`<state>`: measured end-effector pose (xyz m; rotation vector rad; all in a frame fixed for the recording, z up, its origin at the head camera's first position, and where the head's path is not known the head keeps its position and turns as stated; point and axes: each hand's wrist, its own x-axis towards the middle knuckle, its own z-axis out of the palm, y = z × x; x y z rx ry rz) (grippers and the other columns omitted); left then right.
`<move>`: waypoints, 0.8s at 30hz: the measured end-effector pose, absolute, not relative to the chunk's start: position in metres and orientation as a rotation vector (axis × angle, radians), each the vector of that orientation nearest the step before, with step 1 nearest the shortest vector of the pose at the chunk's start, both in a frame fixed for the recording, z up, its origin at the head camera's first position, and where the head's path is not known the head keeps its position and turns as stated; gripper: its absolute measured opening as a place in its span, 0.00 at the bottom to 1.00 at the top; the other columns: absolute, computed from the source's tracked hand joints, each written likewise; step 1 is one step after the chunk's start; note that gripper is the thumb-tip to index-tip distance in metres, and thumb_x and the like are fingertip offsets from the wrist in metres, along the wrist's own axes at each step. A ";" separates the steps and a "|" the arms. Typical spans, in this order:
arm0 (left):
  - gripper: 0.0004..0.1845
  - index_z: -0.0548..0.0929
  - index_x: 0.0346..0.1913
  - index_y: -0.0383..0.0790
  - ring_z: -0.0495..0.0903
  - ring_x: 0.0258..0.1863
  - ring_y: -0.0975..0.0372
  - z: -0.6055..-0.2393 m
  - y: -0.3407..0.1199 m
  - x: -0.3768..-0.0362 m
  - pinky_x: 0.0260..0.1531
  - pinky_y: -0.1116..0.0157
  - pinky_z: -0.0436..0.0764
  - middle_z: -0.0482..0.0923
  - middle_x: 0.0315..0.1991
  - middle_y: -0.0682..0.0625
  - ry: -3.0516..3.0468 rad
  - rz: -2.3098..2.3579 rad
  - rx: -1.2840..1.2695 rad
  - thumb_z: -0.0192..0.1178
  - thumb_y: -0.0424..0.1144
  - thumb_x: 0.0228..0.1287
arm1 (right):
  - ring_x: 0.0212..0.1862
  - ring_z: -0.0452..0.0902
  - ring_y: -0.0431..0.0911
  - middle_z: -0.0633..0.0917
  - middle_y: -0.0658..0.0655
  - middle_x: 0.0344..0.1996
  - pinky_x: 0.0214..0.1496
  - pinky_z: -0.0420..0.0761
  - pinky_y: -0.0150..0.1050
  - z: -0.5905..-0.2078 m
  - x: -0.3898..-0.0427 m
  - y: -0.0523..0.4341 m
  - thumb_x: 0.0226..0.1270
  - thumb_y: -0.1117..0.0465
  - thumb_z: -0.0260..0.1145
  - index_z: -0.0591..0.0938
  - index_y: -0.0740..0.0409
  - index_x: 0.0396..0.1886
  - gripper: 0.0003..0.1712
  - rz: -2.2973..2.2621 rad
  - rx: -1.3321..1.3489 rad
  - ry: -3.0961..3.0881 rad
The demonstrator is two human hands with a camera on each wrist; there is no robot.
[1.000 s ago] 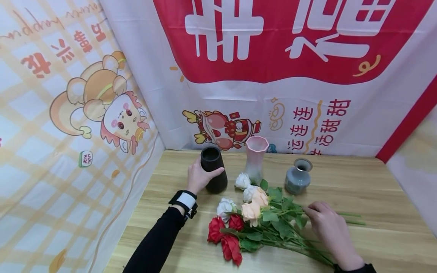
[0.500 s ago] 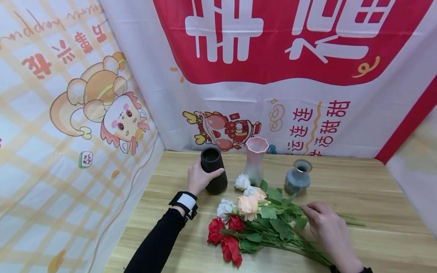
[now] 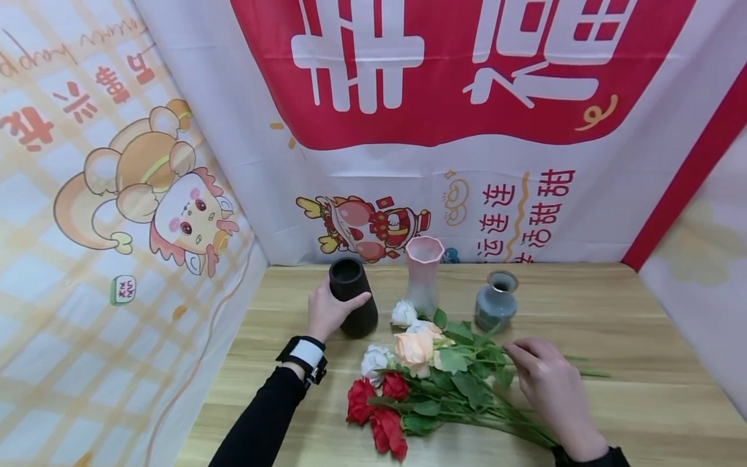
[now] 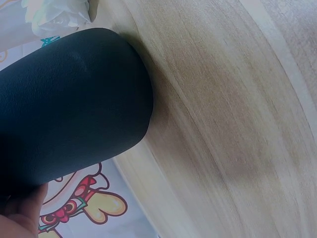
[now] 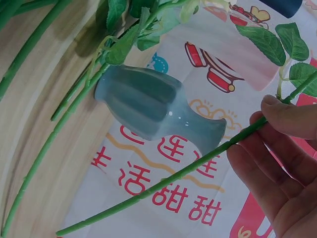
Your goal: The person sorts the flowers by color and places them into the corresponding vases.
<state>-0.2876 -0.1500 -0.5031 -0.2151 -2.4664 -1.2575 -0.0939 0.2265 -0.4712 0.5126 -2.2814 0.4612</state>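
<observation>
My left hand [image 3: 329, 310] grips the black vase [image 3: 358, 318] round its side; the vase stands upright on the wooden table. In the left wrist view the same vase fills much of the frame, with little of the hand showing. My right hand [image 3: 551, 386] pinches a green stem [image 5: 188, 168] between thumb and fingers, as the right wrist view shows. That stem seems to run to the front peach rose [image 3: 415, 353], though leaves cover the join. Other artificial roses lie in a bunch on the table: red roses [image 3: 388, 433] in front, white roses [image 3: 376, 363] behind.
Behind the flowers stand a pink-and-white vase [image 3: 423, 279] and a squat grey-blue vase [image 3: 496, 305]. Printed cloth [image 3: 362, 175] hangs along the table's back and left side. Loose stems stick out to the right, beneath my right hand.
The front peach rose has shifted slightly left and up from the other peach rose, along with my right hand's small movement. The head view has turned a little. My left hand still holds the vase.
</observation>
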 end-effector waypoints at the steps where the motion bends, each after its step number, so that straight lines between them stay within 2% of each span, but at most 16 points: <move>1: 0.43 0.78 0.58 0.48 0.80 0.45 0.55 -0.503 -0.151 -0.288 0.49 0.51 0.77 0.82 0.47 0.50 -2.468 -1.256 -0.218 0.76 0.66 0.38 | 0.33 0.80 0.54 0.83 0.59 0.32 0.26 0.80 0.50 -0.470 -0.095 0.226 0.54 0.72 0.68 0.89 0.64 0.37 0.10 0.477 0.509 -2.269; 2: 0.43 0.77 0.58 0.48 0.80 0.46 0.56 -0.503 -0.151 -0.288 0.49 0.51 0.76 0.82 0.47 0.50 -2.472 -1.253 -0.220 0.76 0.67 0.38 | 0.33 0.80 0.54 0.83 0.59 0.32 0.26 0.80 0.51 -0.469 -0.095 0.226 0.61 0.68 0.65 0.89 0.64 0.37 0.08 0.490 0.501 -2.259; 4: 0.43 0.77 0.58 0.48 0.79 0.46 0.56 -0.504 -0.151 -0.288 0.49 0.51 0.76 0.82 0.47 0.50 -2.469 -1.255 -0.222 0.76 0.67 0.39 | 0.33 0.80 0.54 0.83 0.59 0.32 0.27 0.80 0.52 -0.465 -0.097 0.226 0.74 0.59 0.57 0.89 0.64 0.38 0.17 0.507 0.486 -2.246; 6: 0.43 0.77 0.58 0.49 0.79 0.46 0.56 -0.503 -0.151 -0.288 0.50 0.51 0.76 0.82 0.47 0.50 -2.469 -1.257 -0.217 0.76 0.67 0.39 | 0.33 0.80 0.54 0.84 0.59 0.33 0.27 0.80 0.51 -0.462 -0.098 0.225 0.79 0.52 0.49 0.89 0.64 0.39 0.26 0.514 0.466 -2.241; 8: 0.43 0.77 0.58 0.49 0.79 0.46 0.56 -0.503 -0.151 -0.288 0.50 0.51 0.76 0.82 0.48 0.51 -2.468 -1.256 -0.219 0.75 0.67 0.38 | 0.34 0.80 0.53 0.84 0.59 0.33 0.29 0.80 0.50 -0.457 -0.099 0.225 0.80 0.50 0.48 0.89 0.64 0.39 0.29 0.529 0.453 -2.249; 14: 0.44 0.78 0.57 0.49 0.80 0.45 0.56 -0.505 -0.151 -0.287 0.51 0.50 0.73 0.83 0.47 0.51 -2.474 -1.237 -0.211 0.74 0.70 0.37 | 0.36 0.81 0.51 0.85 0.58 0.36 0.32 0.79 0.44 -0.442 -0.101 0.220 0.78 0.50 0.54 0.89 0.63 0.41 0.25 0.608 0.457 -2.217; 20: 0.43 0.78 0.56 0.49 0.79 0.45 0.55 -0.505 -0.150 -0.287 0.50 0.50 0.74 0.83 0.46 0.51 -2.465 -1.230 -0.206 0.75 0.69 0.37 | 0.33 0.81 0.48 0.86 0.56 0.34 0.35 0.76 0.25 -0.428 -0.105 0.213 0.76 0.46 0.57 0.90 0.63 0.38 0.26 0.741 0.458 -2.065; 24: 0.44 0.78 0.58 0.49 0.79 0.46 0.55 -0.505 -0.151 -0.288 0.50 0.50 0.75 0.83 0.47 0.50 -2.464 -1.245 -0.209 0.75 0.68 0.38 | 0.31 0.81 0.48 0.86 0.57 0.33 0.37 0.74 0.20 -0.423 -0.108 0.209 0.74 0.44 0.59 0.90 0.65 0.34 0.28 0.820 0.440 -2.009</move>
